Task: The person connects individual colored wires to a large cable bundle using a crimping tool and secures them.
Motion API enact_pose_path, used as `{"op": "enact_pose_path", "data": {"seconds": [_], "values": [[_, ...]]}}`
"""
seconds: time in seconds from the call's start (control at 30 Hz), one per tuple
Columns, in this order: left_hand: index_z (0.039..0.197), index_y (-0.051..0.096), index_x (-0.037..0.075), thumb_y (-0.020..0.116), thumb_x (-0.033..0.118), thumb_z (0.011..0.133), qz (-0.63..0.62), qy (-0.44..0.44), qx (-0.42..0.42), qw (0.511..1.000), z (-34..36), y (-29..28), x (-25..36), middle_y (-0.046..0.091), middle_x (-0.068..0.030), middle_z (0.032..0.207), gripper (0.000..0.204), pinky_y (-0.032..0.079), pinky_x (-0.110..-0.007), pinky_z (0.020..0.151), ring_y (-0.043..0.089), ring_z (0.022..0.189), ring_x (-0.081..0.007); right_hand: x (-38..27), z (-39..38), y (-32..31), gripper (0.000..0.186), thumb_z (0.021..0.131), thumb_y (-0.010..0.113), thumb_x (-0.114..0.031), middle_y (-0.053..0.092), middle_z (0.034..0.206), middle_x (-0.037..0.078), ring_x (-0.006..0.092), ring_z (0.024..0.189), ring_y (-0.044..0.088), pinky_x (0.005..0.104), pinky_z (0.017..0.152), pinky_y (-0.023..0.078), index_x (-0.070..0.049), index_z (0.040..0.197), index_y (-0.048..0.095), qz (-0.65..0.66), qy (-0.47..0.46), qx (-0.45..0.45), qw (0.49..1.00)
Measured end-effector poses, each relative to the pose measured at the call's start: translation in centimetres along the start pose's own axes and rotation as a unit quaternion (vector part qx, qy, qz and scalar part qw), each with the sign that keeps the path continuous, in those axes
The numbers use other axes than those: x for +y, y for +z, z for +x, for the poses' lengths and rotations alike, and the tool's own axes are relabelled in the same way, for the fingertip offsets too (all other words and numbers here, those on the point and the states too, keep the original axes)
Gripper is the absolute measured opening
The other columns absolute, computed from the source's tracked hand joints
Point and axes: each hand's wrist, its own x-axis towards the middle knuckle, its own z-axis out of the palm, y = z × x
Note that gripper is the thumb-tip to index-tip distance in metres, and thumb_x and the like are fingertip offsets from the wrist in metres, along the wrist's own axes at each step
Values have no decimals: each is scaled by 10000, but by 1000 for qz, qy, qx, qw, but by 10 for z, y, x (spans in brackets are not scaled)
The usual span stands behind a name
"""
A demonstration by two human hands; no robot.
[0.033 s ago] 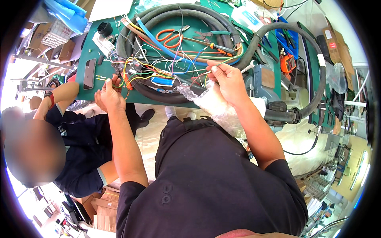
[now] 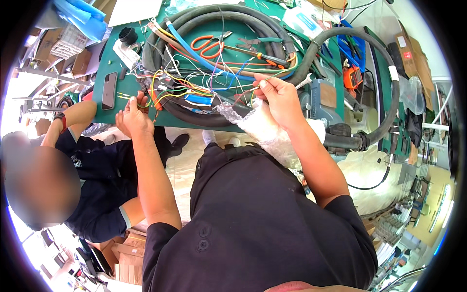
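Observation:
My left hand [image 2: 134, 117] is closed in a pinch on green-and-yellow wires [image 2: 146, 103] at the left end of the wire bundle. Two thin wire ends [image 2: 127, 96] stick out to the left, past its fingertips. My right hand [image 2: 281, 100] pinches a thin wire [image 2: 248, 91] between thumb and forefinger. Between the hands, a tangle of coloured wires [image 2: 194, 89] lies by a small blue block [image 2: 199, 100]. Crumpled clear bubble wrap [image 2: 262, 127] hangs below my right hand, around part of the cable. A coiled thick black cable [image 2: 182, 114] encircles the wires.
Orange-handled scissors [image 2: 206, 46] and a screwdriver [image 2: 270, 59] lie inside the coil on the green table [image 2: 108, 78]. At left is a phone [image 2: 109, 91]. A co-worker [image 2: 99, 165] sits close on my left. An orange tool [image 2: 352, 78] stands at right.

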Motion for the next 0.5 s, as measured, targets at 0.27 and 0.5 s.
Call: {"op": "enact_pose_path", "data": {"seconds": [0.27, 0.5], "values": [[1034, 580, 76, 516, 174, 967, -1, -6, 7, 1000, -3, 3, 2, 682, -41, 971, 135, 453, -295, 808, 632, 824, -143, 3, 6, -2, 268, 948, 542, -133, 663, 836, 40, 86, 750, 603, 243, 689, 493, 18, 1147, 641, -67, 12, 20, 998], [1030, 575, 67, 517, 176, 970, -2, -7, 3, 1000, 1, -1, 3, 680, -62, 1004, 137, 460, -300, 809, 631, 818, -153, -4, 16, -7, 273, 907, 540, -224, 678, 739, 132, 242, 708, 661, 372, 681, 500, 5, 890, 687, -262, 50, 34, 963]]}}
